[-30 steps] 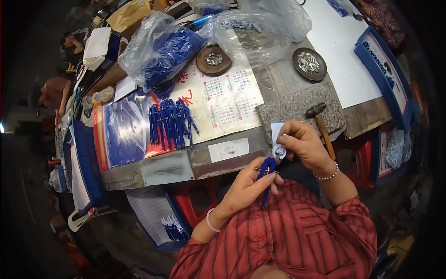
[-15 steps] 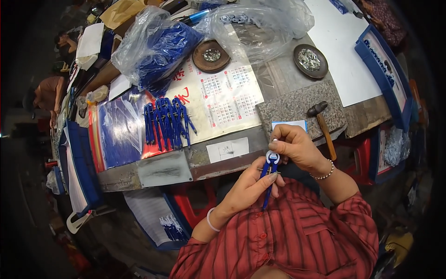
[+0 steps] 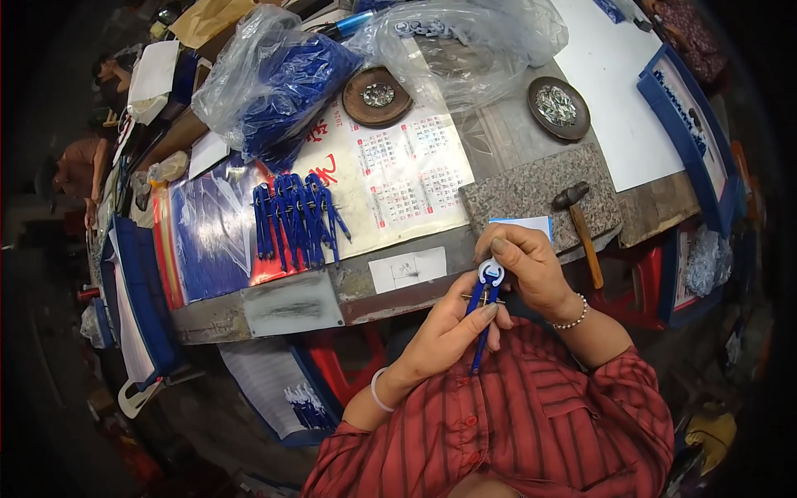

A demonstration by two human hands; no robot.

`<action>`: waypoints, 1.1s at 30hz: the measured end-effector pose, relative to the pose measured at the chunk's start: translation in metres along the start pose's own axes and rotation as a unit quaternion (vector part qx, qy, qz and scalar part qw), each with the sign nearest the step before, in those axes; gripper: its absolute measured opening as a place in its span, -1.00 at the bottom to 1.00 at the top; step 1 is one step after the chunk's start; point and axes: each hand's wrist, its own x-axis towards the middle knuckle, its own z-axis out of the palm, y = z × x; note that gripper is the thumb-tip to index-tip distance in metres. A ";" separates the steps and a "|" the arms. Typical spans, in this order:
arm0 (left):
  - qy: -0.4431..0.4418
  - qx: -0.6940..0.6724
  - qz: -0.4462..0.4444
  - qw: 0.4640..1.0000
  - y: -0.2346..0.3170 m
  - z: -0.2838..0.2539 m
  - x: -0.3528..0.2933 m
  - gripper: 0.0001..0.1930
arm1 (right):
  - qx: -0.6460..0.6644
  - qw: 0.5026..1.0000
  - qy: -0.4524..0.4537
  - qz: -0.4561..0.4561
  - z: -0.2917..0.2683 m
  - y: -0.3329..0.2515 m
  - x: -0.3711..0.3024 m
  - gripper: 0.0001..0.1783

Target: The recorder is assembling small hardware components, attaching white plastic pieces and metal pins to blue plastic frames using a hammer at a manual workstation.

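In front of my chest, my left hand [image 3: 455,330] grips a blue drawing compass [image 3: 481,336] by its legs, with the points down toward me. A thin metal cross-bar passes between the legs, and a white, ring-shaped head piece [image 3: 491,273] sits on top. Around that head my right hand [image 3: 531,267] is closed, thumb and bent fingers against its upper and right side. Whether a small part is also pinched there is hidden. Several more blue compasses [image 3: 297,220] lie in a row on the table to the left.
A hammer [image 3: 580,232] rests on a granite slab [image 3: 531,191]. Two round dishes of small metal parts [image 3: 559,110] [image 3: 378,95] stand farther back, near a plastic bag of blue parts [image 3: 303,87] and a clear bag [image 3: 465,62]. Blue trays [image 3: 697,158] flank the table.
My right thumb has lifted from its pinch above the compass head, and the fingers have shifted slightly right. The compass has moved a little right and up in my left hand.
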 end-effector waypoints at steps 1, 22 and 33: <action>-0.002 -0.002 -0.002 1.000 0.000 -0.001 0.001 -0.57 | 0.000 1.000 0.004 -0.003 0.000 0.001 0.000 -0.65; -0.003 -0.008 0.022 1.000 -0.004 -0.001 0.003 -0.54 | 0.007 1.000 -0.018 0.007 -0.006 0.003 0.005 -0.62; 0.009 -0.001 0.007 1.000 -0.003 0.001 0.006 -0.57 | 0.015 0.999 -0.015 0.044 -0.008 0.000 0.004 -0.67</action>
